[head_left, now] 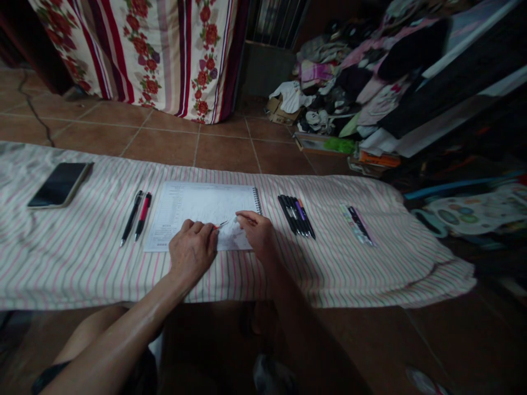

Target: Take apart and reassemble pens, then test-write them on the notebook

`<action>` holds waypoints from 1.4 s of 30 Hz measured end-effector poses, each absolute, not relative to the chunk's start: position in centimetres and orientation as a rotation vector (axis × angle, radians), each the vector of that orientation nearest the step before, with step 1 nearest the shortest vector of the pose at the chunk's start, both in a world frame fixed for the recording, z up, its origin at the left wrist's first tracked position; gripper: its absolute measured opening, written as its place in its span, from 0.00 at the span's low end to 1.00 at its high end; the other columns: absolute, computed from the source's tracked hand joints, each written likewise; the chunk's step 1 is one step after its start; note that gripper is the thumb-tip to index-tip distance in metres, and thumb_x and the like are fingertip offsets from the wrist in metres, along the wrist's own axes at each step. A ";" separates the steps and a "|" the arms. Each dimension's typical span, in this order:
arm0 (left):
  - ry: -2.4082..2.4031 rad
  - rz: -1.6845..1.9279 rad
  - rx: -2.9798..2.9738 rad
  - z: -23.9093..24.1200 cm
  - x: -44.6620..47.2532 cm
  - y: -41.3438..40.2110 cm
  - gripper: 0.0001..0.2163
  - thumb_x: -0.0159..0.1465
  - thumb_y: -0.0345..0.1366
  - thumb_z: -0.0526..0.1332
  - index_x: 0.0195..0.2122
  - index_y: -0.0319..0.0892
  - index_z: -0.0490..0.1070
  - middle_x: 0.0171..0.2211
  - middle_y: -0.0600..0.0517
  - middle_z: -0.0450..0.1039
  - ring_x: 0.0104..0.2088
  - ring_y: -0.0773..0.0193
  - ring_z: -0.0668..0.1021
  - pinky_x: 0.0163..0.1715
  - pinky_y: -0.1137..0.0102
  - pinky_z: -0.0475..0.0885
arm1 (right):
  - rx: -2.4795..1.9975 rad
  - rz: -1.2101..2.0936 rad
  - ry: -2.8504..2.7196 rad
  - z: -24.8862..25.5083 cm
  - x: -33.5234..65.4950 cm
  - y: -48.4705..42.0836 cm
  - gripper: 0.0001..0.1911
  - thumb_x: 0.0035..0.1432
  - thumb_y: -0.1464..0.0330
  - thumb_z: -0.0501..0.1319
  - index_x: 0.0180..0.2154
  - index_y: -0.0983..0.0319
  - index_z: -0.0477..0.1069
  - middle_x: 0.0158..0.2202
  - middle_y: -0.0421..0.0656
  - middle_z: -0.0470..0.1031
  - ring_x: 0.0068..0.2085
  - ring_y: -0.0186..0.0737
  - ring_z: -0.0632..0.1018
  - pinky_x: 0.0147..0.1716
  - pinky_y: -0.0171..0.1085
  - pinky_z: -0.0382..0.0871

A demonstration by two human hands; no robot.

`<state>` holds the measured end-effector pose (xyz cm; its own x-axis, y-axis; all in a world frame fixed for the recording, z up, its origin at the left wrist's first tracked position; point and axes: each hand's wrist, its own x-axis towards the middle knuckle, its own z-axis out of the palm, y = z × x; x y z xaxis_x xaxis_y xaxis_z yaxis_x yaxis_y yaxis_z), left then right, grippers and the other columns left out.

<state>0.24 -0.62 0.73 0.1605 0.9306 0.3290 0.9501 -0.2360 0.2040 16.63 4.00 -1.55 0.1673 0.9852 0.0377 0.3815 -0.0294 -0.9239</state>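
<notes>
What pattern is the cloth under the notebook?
Cloth: thin pink and grey stripes on white; head view.

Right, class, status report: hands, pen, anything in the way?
Both pinching one pen: left hand, right hand. Pen over notebook. Alongside, apart: spare pens.

Both bare forearms are stretched forward from the lower edge of the view and angled inward, so that the hands are brought close together. The left hand [192, 249] is held palm down, knuckles up, its fingers [201, 228] curled in and closed against the thumb. The right hand [260, 235] is laid with its wrist low, thumb and forefinger pinched together and pointed toward the left hand. The fingertips of the two hands are set just apart.
</notes>
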 end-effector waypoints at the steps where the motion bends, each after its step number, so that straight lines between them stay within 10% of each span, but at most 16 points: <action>1: -1.908 -0.610 -2.357 0.7 0.2 -0.6 0.16 0.67 0.42 0.47 0.36 0.44 0.73 0.30 0.49 0.73 0.37 0.56 0.70 0.33 0.65 0.62 | -1.569 0.843 -1.369 -1.5 16.6 4.0 0.11 0.50 0.65 0.59 0.34 0.59 0.78 0.23 0.40 0.74 0.26 0.38 0.74 0.28 0.36 0.66; 42: -1.896 -0.765 -2.371 -0.9 -0.3 0.9 0.11 0.63 0.35 0.54 0.39 0.39 0.75 0.34 0.44 0.71 0.38 0.53 0.68 0.39 0.61 0.68 | -1.633 0.639 -1.489 -1.5 17.7 3.8 0.12 0.52 0.67 0.55 0.34 0.61 0.76 0.24 0.41 0.77 0.28 0.38 0.78 0.31 0.35 0.69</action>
<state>-0.33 0.87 -0.92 0.1472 0.9147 0.3764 0.9200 -0.2664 0.2876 17.74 3.77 -1.49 0.1730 0.9728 0.1538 0.5583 0.0318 -0.8290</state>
